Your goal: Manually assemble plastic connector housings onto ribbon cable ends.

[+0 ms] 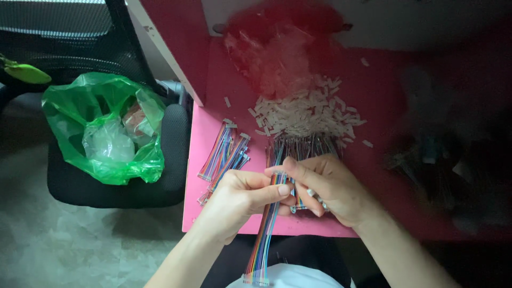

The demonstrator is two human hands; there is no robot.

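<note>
A multicoloured ribbon cable [265, 229] is pinched by both hands, left hand [237, 198] and right hand [325, 186], together at the worktop's [213, 96] near edge; its long axis runs toward the person, beyond that edge.

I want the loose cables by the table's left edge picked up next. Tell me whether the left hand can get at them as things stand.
Probably yes, once freed. The left hand pinches a rainbow ribbon cable, but the loose cables lie just beside it on the pink table, with nothing between.
</note>
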